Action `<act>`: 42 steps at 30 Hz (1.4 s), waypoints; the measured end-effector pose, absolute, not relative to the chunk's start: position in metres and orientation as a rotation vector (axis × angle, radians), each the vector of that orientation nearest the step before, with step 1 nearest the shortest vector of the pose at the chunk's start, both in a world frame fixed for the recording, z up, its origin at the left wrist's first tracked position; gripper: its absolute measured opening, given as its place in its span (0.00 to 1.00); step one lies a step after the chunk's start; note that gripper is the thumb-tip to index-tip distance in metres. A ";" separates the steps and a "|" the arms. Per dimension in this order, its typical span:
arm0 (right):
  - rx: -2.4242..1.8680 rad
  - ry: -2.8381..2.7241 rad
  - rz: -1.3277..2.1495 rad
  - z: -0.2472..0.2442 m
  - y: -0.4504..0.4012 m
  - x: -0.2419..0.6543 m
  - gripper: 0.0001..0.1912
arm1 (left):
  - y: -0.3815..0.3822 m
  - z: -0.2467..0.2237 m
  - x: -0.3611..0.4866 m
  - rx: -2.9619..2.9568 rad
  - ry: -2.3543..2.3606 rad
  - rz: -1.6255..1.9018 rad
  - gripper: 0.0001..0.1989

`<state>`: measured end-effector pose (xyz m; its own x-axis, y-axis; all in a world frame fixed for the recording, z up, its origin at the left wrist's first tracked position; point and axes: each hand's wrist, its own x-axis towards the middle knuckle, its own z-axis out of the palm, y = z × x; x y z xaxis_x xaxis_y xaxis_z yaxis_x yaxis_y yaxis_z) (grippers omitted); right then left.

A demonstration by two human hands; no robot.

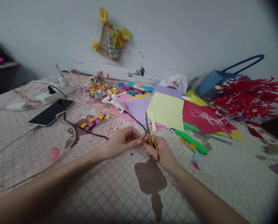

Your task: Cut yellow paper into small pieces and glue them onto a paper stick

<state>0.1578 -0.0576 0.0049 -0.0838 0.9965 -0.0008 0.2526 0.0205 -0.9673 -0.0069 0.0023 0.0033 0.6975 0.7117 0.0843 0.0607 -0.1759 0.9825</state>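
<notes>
My right hand [163, 152] is closed around the gold handles of a pair of scissors [148, 128], whose blades point up and away from me. My left hand [122, 142] is closed in a pinch, its fingertips meeting those of the right hand just left of the handles. Whatever lies between the fingertips is too small to make out. The black cord of a white glue gun [117, 105] runs behind both hands. Beyond the scissors lies a pale yellow paper sheet [166, 109] with a narrow strip [153, 122] on it.
A phone [50, 112], a power strip [56, 93] and looping cables occupy the left side. Small paper flowers cover a roll [93, 121] and fill a pot [97, 82]. Right lie a green tube [192, 141], red paper [196, 116], white string [209, 118] and red fuzzy stems [241, 98].
</notes>
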 end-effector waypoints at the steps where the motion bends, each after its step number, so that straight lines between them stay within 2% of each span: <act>1: -1.348 -1.481 1.138 0.006 -0.058 0.157 0.05 | 0.002 0.004 -0.007 1.683 0.646 0.643 0.11; 10: -1.345 -1.412 1.157 0.002 -0.057 0.159 0.08 | 0.004 0.004 -0.007 1.553 0.677 0.594 0.09; 17: -1.295 -1.340 1.234 -0.001 -0.063 0.153 0.19 | 0.004 0.011 -0.007 1.264 0.745 0.830 0.10; 24: -1.368 -1.439 1.230 -0.003 -0.071 0.144 0.22 | 0.004 0.011 -0.006 1.174 0.766 1.001 0.08; 42: -1.420 -1.526 1.134 -0.004 -0.071 0.137 0.23 | 0.001 0.005 -0.003 1.009 0.715 1.078 0.08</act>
<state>0.1370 -0.0707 -0.0036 -0.1030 0.9937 -0.0444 0.3294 -0.0080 -0.9441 -0.0035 0.0008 0.0050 0.3355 0.9420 -0.0023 -0.3686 0.1335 0.9200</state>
